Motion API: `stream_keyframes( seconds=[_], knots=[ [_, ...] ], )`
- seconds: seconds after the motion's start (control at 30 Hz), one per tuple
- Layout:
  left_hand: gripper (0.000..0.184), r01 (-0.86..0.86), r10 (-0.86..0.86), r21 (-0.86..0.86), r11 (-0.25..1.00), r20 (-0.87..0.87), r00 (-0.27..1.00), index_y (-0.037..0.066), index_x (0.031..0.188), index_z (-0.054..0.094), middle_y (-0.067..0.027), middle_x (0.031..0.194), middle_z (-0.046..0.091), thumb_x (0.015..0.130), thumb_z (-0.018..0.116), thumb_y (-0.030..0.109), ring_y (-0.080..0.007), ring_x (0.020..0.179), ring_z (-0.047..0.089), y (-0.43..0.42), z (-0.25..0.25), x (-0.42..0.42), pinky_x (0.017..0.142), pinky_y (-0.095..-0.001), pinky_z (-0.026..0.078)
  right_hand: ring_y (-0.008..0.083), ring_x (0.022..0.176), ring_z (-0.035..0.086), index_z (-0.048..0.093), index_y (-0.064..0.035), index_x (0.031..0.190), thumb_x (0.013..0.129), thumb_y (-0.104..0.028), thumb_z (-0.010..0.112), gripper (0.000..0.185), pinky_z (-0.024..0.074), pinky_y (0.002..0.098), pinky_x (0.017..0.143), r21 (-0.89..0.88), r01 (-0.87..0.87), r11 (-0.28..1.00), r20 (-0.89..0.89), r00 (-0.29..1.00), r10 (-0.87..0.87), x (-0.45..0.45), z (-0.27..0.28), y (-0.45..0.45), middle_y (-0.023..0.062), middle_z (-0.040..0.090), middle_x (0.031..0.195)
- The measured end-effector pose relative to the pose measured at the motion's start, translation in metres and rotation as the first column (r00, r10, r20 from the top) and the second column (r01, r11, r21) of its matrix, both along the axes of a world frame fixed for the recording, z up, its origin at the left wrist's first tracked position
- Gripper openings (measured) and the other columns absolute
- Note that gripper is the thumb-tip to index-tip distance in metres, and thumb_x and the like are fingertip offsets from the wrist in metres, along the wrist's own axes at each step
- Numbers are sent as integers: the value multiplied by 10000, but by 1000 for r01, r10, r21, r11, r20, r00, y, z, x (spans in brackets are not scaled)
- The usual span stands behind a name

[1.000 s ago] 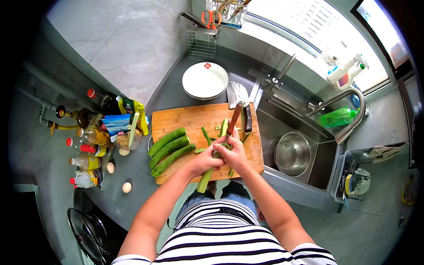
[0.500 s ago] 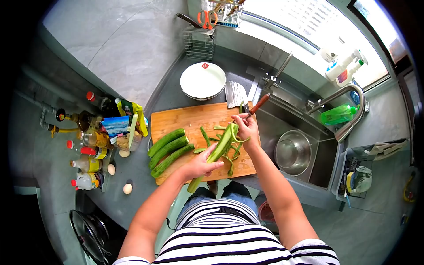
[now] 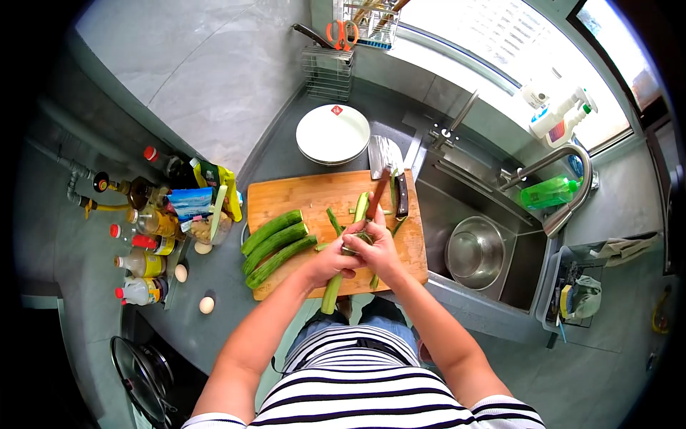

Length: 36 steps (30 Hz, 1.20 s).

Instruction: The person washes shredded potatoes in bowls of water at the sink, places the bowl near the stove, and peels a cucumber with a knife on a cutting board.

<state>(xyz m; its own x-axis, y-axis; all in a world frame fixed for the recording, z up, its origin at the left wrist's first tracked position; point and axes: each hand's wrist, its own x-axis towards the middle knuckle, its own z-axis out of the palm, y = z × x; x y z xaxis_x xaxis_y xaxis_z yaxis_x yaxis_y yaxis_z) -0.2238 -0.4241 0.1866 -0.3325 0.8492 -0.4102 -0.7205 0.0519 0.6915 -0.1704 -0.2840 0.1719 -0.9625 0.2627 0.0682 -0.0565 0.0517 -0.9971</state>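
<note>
My left hand [image 3: 329, 264] is wrapped around a partly peeled cucumber [image 3: 331, 294], pale green at its lower end, which points toward my body. My right hand [image 3: 381, 252] grips a peeler by its brown handle [image 3: 379, 196], with the peeler's head at the cucumber between my hands. Both hands are close together over the front of a wooden cutting board [image 3: 314, 187]. Three unpeeled cucumbers [image 3: 276, 247] lie side by side on the board's left. Green peel strips [image 3: 334, 222] are scattered around my hands, which partly hide them.
A cleaver [image 3: 386, 159] lies at the board's back right corner. White plates [image 3: 333, 134] are stacked behind the board. On the right, a sink holds a metal bowl [image 3: 474, 252]. Bottles [image 3: 145, 264], a yellow-green bag [image 3: 230, 193] and eggs [image 3: 206, 305] are at left.
My right hand has moved down and left with the peeler, from the cucumber's far end to near my left hand. A long hanging peel strip is out of sight now.
</note>
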Motion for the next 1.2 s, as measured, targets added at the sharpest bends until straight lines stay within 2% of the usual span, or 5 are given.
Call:
stream_keyframes(
  seconds=[0.3, 0.63, 0.83, 0.93, 1.2],
  knots=[
    [864, 123, -127, -65, 990, -61, 990, 241, 1468, 160, 39, 766, 395, 770, 613, 8, -56, 607, 374, -8, 10, 4, 493, -208, 328, 118, 893, 626, 586, -52, 961, 879, -133, 644, 128, 502, 240, 692, -353, 179, 918, 12, 982, -187, -37, -23, 30, 118, 578, 1188],
    [868, 180, -199, -131, 975, -147, 969, 198, 1476, 163, 30, 741, 405, 789, 674, 54, -62, 568, 380, -32, -1, 7, 474, -213, 338, 193, 800, 675, 499, -86, 966, 922, -175, 584, 132, 566, 311, 657, -624, 306, 719, 239, 951, -197, -40, -20, 52, 95, 663, 961],
    [847, 70, -162, -338, 939, -252, 954, 163, 1484, 164, -30, 886, 531, 806, 669, 111, -129, 706, 535, -27, 8, 5, 600, -260, 459, 106, 649, 606, 526, -98, 994, 902, -171, 615, 148, 515, 239, 554, -381, 319, 868, 244, 940, -239, -26, -21, 54, 35, 622, 838],
    [829, -128, -156, -259, 957, -837, 524, 143, 1479, 189, -132, 1165, 560, 800, 663, 126, -219, 1016, 569, -21, -25, 8, 866, -318, 463, 50, 635, 527, 543, -77, 995, 844, -190, 694, 241, 477, 198, 511, -145, 276, 950, 324, 920, -218, -17, -4, 37, -21, 528, 735],
    [818, -90, -198, -385, 919, -646, 737, 177, 1474, 205, -162, 1231, 544, 794, 658, 146, -236, 969, 578, -24, -14, 10, 819, -332, 465, 63, 613, 547, 560, -35, 896, 874, -125, 632, 117, 486, 228, 574, -226, 322, 920, 251, 931, -264, -9, -38, 53, 5, 578, 755]
  ],
)
